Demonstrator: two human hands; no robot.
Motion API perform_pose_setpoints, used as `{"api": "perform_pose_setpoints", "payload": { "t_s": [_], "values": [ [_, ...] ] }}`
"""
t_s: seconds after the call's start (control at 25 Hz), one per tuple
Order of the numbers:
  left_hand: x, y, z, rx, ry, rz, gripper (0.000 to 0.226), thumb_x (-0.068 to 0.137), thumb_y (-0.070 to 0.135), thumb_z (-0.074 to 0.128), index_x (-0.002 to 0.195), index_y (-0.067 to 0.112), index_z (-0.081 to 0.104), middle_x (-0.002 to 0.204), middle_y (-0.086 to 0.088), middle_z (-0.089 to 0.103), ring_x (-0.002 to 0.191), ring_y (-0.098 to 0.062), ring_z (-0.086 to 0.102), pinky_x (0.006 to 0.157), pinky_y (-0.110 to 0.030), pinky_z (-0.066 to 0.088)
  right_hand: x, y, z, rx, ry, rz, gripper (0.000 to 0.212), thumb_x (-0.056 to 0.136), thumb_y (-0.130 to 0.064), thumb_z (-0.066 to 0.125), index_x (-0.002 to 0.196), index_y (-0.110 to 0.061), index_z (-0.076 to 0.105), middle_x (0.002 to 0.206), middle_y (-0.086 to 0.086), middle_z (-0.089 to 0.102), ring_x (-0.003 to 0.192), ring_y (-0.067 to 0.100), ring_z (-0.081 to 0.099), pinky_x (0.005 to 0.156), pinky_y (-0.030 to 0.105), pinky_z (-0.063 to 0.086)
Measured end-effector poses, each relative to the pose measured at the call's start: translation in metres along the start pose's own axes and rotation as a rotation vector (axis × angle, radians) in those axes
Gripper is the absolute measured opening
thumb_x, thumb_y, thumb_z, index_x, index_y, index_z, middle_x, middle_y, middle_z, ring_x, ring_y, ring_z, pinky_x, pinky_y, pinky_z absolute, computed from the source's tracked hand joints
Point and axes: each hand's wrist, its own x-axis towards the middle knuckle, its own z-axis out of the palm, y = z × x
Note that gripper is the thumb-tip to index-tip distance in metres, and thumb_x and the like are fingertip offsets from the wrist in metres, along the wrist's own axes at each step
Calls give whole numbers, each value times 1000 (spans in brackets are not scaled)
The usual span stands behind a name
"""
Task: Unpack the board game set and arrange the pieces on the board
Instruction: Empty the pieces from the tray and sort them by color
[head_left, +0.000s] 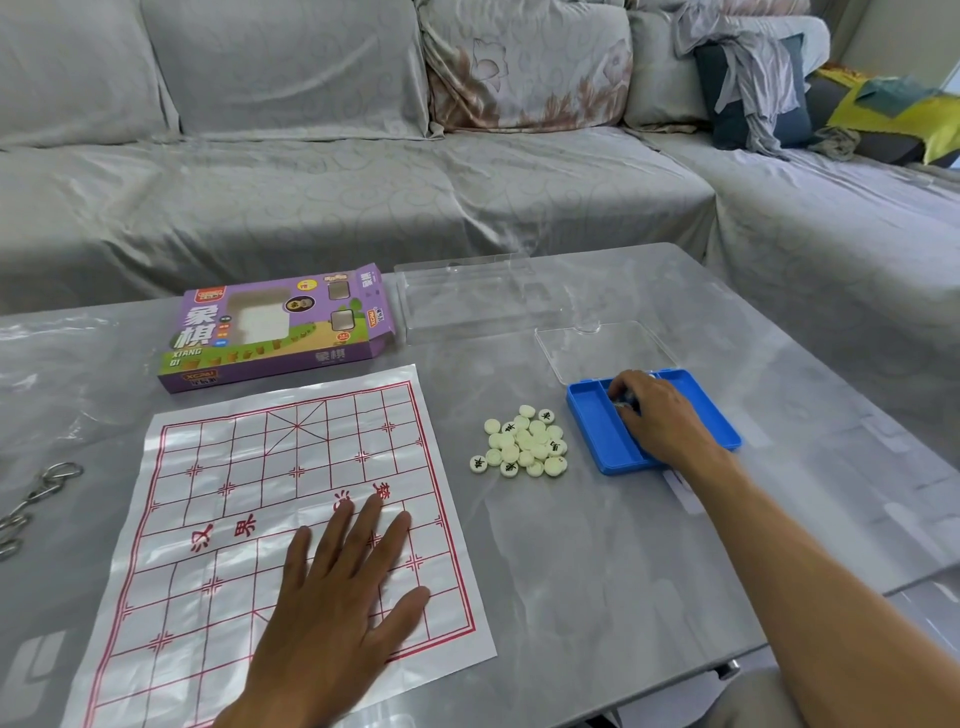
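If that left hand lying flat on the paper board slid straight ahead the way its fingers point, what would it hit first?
Probably nothing on the board: the left hand points up and slightly right, toward the purple box's right end, likely first contact.

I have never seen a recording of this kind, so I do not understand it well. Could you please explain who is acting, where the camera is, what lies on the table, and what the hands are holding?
No machine is here: a person works with two bare hands. The only picture comes from a camera worn on the head, looking forward and down.

On the grey table lies a paper game board with red lines. The left hand rests flat on it, fingers spread. To its right is a pile of pale round game pieces, beside a blue tray. The right hand reaches into the tray with curled fingers and seems to grasp something small, mostly hidden. Behind are the purple game box and clear plastic lids. A metal chain lies at the left edge.
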Motion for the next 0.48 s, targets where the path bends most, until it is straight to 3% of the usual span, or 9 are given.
{"api": "perform_pose_setpoints", "payload": {
  "t_s": [0.32, 0.4, 0.48],
  "values": [
    [-1, 1, -1, -10, 2, -2, 68, 90, 75, 20, 150, 44, 20, 161, 10, 10, 148, -18, 9, 115, -46, 8, 0, -8, -3, 42, 118, 26, 7, 95, -17, 58, 90, -22, 56, 96, -4, 62, 85, 15, 58, 76, 34, 52],
    [-1, 1, -2, -11, -1, 0, 68, 90, 75, 21, 150, 43, 23, 161, 9, 12, 148, -19, 12, 115, -46, 9, -4, -25, -9, 181, 164, -11, 8, 93, -20, 62, 87, -23, 57, 91, -9, 60, 80, 10, 57, 71, 25, 48],
    [0, 2, -2, -16, -3, -2, 68, 89, 75, 20, 150, 43, 22, 161, 10, 10, 148, -19, 10, 116, -47, 7, -13, -52, -10, 263, 97, -117, 6, 90, -20, 65, 87, -22, 60, 88, -14, 59, 79, 6, 56, 67, 17, 42]
  ]
}}
